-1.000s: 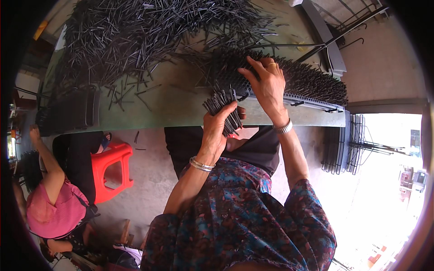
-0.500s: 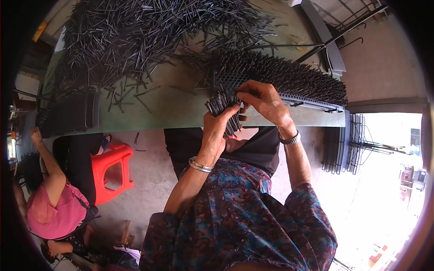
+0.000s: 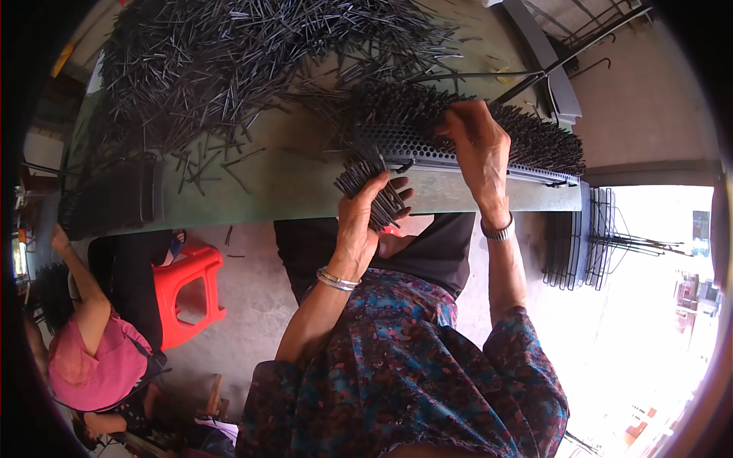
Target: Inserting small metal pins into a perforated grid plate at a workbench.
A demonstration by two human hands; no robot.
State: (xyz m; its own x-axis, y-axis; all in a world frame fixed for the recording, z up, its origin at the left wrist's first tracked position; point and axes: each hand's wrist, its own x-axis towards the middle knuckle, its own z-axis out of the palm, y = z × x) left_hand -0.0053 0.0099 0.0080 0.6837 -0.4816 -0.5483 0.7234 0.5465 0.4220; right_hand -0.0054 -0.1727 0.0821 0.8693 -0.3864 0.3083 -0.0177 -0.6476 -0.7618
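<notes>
My left hand (image 3: pixel 357 221) is wrapped around a bundle of short thin black rods (image 3: pixel 369 188) just over the table's near edge. Its thumb presses across the bundle. To the right, my right hand (image 3: pixel 482 149) is above a long perforated metal rack (image 3: pixel 403 143), with finger and thumb pinched together. Whatever that pinch holds is too small and dark to make out. Many black rods (image 3: pixel 538 141) stand upright in the rack's holes, packed closely. Bare holes show along the rack's near left part.
A large heap of loose black rods (image 3: pixel 221 61) covers the far side of the green-topped table (image 3: pixel 206 202). At the left, another person (image 3: pixel 99 359) in pink reaches toward a second dark rack (image 3: pixel 126 191). A red stool (image 3: pixel 187 294) stands below; wire frames (image 3: pixel 580 240) stand at the right.
My right hand has moved away from the bundle, to the right and farther over the rack. My left hand has shifted slightly left, still gripping the rods.
</notes>
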